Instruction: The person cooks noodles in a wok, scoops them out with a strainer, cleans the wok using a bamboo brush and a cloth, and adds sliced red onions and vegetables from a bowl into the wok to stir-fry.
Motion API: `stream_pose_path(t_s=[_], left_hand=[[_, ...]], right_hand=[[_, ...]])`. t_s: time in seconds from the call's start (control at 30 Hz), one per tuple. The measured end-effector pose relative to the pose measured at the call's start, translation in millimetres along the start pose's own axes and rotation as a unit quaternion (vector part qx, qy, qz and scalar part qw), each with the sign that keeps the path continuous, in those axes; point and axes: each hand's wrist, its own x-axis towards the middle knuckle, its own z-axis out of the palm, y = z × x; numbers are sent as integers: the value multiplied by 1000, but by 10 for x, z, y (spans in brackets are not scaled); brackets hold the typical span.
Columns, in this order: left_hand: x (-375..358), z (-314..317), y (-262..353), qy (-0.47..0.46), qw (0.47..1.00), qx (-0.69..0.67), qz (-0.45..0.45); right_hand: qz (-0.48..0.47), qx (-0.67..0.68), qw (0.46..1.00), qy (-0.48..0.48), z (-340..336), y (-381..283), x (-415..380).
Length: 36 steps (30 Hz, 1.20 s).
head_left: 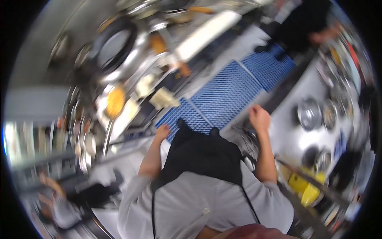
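Note:
My left hand (pixel 162 132) hangs low beside my black apron (pixel 203 157), fingers curled, with nothing visible in it. It is nearest to the counter side, below some pale folded cloths (pixel 164 98). My right hand (pixel 259 118) is raised on the other side in a loose fist, apart from the steel worktable (pixel 284 121), and no object shows in it. Motion blurs both hands. A long-handled pan or ladle with yellow-orange contents (pixel 115 102) rests on the left counter. A metal bowl (pixel 309 114) stands on the worktable to my right.
Blue ribbed mats (pixel 223 89) cover the aisle floor before me. A large round dark-rimmed pan (pixel 115 47) sits at the upper left. Yellow containers (pixel 305 185) are under the right worktable. One person (pixel 302 28) stands up the aisle; another person (pixel 65 209) is at lower left.

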Motion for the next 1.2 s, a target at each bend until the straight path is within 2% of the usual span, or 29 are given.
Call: stream_pose_path(t_s=[0.03, 0.07, 0.13, 0.23, 0.27, 0.4, 0.5, 0.53, 0.67, 0.77, 0.8, 0.9, 0.93, 1.0, 1.07, 1.13, 1.17, 1.2], left_hand=[[-43, 20, -24, 42, 998, 15, 36], [-63, -17, 6, -25, 986, -140, -91], [-223, -154, 147, -42, 989, -108, -91], [-343, -72, 73, -42, 984, -105, -141], [-404, -5, 15, -7, 996, -13, -90], [-558, 23, 14, -46, 989, -17, -142], [-701, 8, 67, -17, 992, -8, -123], [-737, -200, 242, -116, 972, -84, -187], [-696, -40, 191, -18, 990, -26, -138], [-658, -94, 304, 22, 995, 2, -101], [-652, -138, 377, 14, 992, -4, -127], [-570, -294, 424, -57, 971, -143, -184], [-605, -376, 505, -56, 971, -141, -187], [-641, -387, 446, 50, 991, -64, -109], [-670, -480, 367, 177, 982, -33, -59], [-780, -897, 335, 342, 939, -16, -27], [-861, -1173, 293, 430, 903, 10, -6], [-1019, -1553, 365, 467, 882, 51, -36]], right_hand=[[-18, -3, 1000, -3, -60, -35, -16], [-8, -19, 1000, -21, -108, -89, -17], [-20, -25, 999, -32, -106, -104, 14], [-20, -53, 997, -53, -123, -80, 66], [-22, -58, 997, -54, -133, -115, 56], [-19, -72, 995, -67, -132, -127, 50], [-22, -52, 996, -73, -90, -67, 56], [-28, -51, 996, -63, -89, -72, 46], [-25, -67, 995, -75, -92, -78, 49], [-13, -84, 992, -94, -124, -128, 50], [-13, -85, 992, -98, -140, -140, 43], [-29, -94, 991, -89, -83, -108, 58], [-35, -99, 991, -83, -75, -87, 57], [-29, -100, 991, -84, -62, -85, 59], [-23, -112, 989, -97, -64, -86, 57], [-18, -136, 983, -120, -37, -80, 82], [-40, -98, 985, -134, 19, -45, 124], [-62, -61, 985, -149, 156, 29, 162]])
